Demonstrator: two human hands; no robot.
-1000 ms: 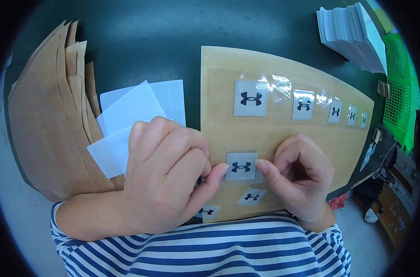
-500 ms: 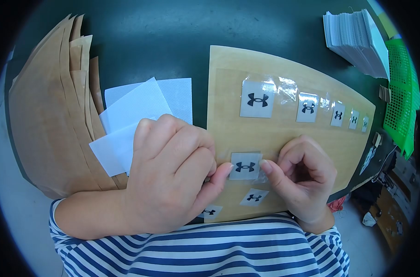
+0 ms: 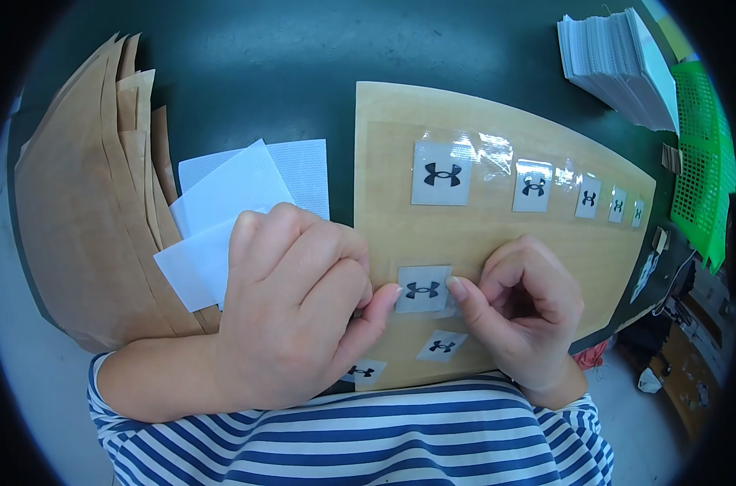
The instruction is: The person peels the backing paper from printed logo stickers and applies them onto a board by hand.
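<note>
A small translucent square label [image 3: 422, 289] with a black logo lies between my hands, over a tan sheet [image 3: 489, 113]. My left hand [image 3: 299, 304] is closed, its thumb tip at the label's left edge. At the right edge, the thumb of my right hand [image 3: 530, 312] presses in with the fingers curled behind it. Closer to my body, two loose logo labels rest on the sheet, one tilted [image 3: 442, 346] and one partly hidden [image 3: 363, 372] by my left hand. A row of several logo squares [image 3: 441, 173] sits under shiny clear tape along the sheet's upper part.
White textured cards [image 3: 246, 174] overlap beyond my left hand. Folded brown paper [image 3: 68, 202] is heaped at the left. At the back right stand a thick stack of white cards [image 3: 615, 69] and a green plastic basket [image 3: 700, 154]. The tabletop [image 3: 303, 73] is dark green.
The whole view has shifted slightly, so the sheet and stack appear a little further left. Both hands keep their places at the label's edges, and the label now looks greyer.
</note>
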